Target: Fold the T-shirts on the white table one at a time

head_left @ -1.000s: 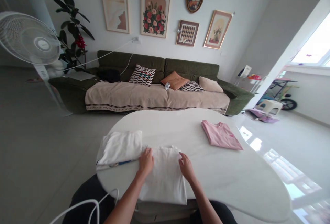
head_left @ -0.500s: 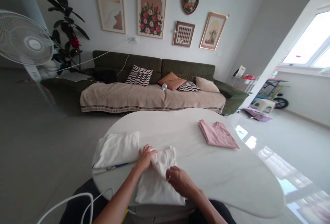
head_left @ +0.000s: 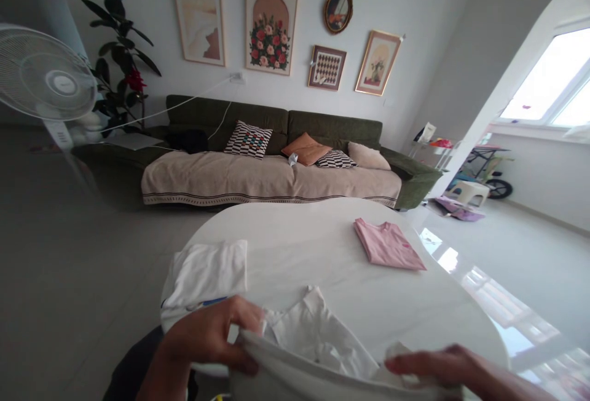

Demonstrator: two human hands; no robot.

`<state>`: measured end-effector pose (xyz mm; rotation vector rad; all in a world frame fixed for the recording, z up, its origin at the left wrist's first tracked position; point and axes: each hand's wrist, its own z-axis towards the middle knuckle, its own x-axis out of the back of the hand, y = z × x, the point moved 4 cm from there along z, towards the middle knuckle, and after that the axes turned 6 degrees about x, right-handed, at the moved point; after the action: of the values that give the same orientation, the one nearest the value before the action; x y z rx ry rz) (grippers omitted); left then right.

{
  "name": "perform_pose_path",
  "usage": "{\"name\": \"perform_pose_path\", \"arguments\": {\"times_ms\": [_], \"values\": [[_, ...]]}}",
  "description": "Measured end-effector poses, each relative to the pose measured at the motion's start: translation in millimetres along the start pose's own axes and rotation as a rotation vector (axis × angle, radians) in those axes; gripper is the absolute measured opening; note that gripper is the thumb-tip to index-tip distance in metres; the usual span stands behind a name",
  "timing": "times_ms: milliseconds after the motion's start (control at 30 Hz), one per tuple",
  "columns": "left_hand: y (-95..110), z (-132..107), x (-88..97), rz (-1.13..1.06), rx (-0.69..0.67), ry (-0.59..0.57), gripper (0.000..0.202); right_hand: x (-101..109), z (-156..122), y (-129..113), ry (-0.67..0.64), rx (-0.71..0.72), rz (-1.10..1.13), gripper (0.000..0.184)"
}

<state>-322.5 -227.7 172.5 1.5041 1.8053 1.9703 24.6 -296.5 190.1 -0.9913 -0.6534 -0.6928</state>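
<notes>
A white garment (head_left: 318, 333), perhaps a shirt with a collar, is spread between my two hands at the near edge of the table. My left hand (head_left: 214, 333) pinches its raised near edge, thumb on the close side. On the other side my right hand (head_left: 433, 365) grips the same edge, slightly blurred. The garment's lower part runs out of the picture at the bottom. To the left lies a folded white garment (head_left: 212, 272) with a blue patch at its near edge. Toward the far right rests a folded pink T-shirt (head_left: 389, 244).
The white table (head_left: 299, 238) has a rounded, wavy outline. Behind it stands a green sofa (head_left: 332, 121) with a beige cover and several cushions. A white fan (head_left: 59, 84) is at the left, beside a tall plant (head_left: 122, 50).
The white garment was folded flat on the table; now its near edge is lifted and opened wide. My hands have moved nearer to me and farther apart. The view has tilted slightly up.
</notes>
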Motion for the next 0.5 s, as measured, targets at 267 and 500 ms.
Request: {"name": "perform_pose_path", "arguments": {"times_ms": [267, 500], "values": [[25, 106, 93.8, 0.314, 0.050, 1.023, 0.023, 23, 154, -26, 0.430, 0.092, -0.189, 0.031], [66, 68, 75.6, 0.315, -0.253, 1.372, 0.033, 24, 131, 2, 0.727, 0.103, -0.238, 0.033]]}}
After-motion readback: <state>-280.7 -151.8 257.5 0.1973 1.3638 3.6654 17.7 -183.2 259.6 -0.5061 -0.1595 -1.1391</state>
